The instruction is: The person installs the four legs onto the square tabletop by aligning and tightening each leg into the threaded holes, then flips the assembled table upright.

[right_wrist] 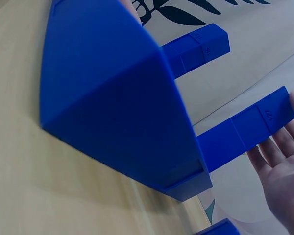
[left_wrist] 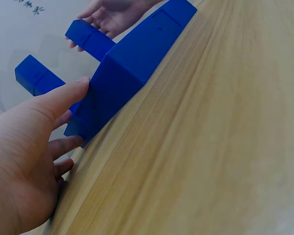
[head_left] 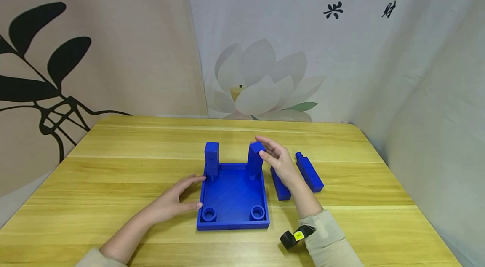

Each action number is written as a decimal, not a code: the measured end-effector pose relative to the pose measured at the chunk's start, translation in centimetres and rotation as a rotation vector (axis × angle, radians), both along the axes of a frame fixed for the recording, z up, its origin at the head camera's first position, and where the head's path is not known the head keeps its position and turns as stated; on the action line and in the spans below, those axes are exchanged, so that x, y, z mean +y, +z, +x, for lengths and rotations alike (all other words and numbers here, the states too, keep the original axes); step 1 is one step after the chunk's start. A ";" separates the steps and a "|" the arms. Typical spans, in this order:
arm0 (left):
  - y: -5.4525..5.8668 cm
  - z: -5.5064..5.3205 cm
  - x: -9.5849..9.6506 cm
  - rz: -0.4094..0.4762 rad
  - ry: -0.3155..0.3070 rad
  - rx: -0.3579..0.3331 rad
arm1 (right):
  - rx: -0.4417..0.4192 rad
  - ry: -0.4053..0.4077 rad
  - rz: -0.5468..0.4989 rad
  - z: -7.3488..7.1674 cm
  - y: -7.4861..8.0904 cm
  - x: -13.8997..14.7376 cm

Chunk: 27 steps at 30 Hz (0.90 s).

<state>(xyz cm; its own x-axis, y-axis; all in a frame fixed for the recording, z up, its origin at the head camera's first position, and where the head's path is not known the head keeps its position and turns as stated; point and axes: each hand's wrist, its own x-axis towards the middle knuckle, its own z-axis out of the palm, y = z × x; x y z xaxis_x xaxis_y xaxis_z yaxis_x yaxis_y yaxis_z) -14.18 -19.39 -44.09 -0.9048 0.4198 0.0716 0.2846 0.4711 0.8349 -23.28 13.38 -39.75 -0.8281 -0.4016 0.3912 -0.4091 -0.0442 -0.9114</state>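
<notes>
A shallow square blue tray-like base (head_left: 235,195) lies on the table with its raised rim upward. Round sockets (head_left: 209,214) show at its two near corners. One blue square post (head_left: 211,158) stands upright at the far left corner. At the far right corner, my right hand (head_left: 278,161) holds a second, slightly tilted post (head_left: 255,159) near its top, thumb in front and fingers behind. My left hand (head_left: 172,201) touches the base's left wall with spread thumb and fingertips; in the left wrist view, the thumb (left_wrist: 63,98) lies against the wall's outer side.
Two more blue posts lie right of the base: one (head_left: 281,187) partly behind my right wrist, the other (head_left: 310,173) farther right with its narrow peg end pointing away. A black device with a yellow label (head_left: 298,236) sits at the right cuff. A printed curtain (head_left: 265,27) hangs behind the wooden table (head_left: 144,145).
</notes>
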 end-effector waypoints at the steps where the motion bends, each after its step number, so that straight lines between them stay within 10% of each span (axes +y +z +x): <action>1: 0.0 0.0 0.0 0.001 0.001 -0.002 | -0.002 -0.007 0.005 0.0 0.0 0.0; 27: 0.0 0.0 0.0 0.002 0.006 -0.017 | -0.063 -0.088 -0.009 0.4 0.4 -0.4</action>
